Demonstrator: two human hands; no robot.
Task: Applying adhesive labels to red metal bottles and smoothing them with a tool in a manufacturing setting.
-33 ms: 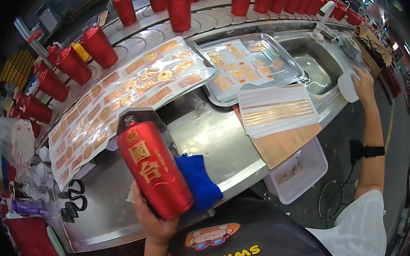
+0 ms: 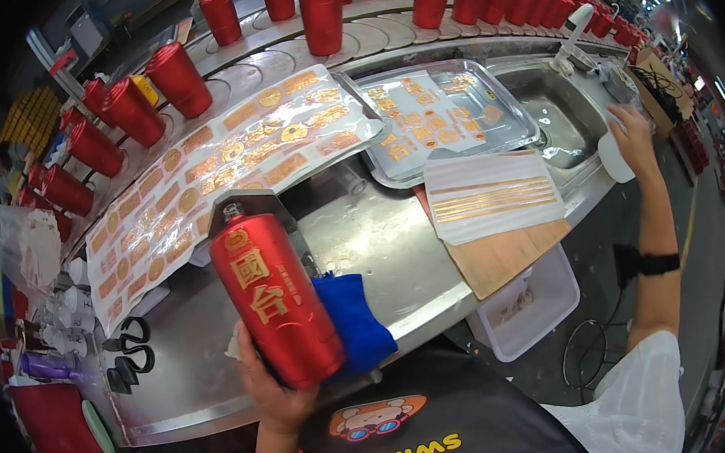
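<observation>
A red bottle (image 2: 274,297) with gold lettering and an uncapped narrow neck leans to the left in front of me. My left hand (image 2: 275,387) grips it low, near its base; a bit of white material shows by the fingers. My right hand (image 2: 633,133) is stretched out to the far right, its fingers extended at the sink's outer edge. Beside and partly behind it is a white rounded piece (image 2: 615,160); contact between them is hard to make out. A blue cloth (image 2: 355,322) lies behind the bottle on the metal worktop (image 2: 190,359).
Sheets of gold decals (image 2: 153,211) cover the left back. A metal tray (image 2: 508,134) holds another decal sheet. White paper with gold strips (image 2: 498,223) rests on a brown board (image 2: 510,257), near the sink (image 2: 580,124). Red containers (image 2: 322,21) line the conveyor (image 2: 373,38).
My right hand has shifted slightly up and to the left past the white piece, which stays almost in place. The bottle in my left hand has barely moved.
</observation>
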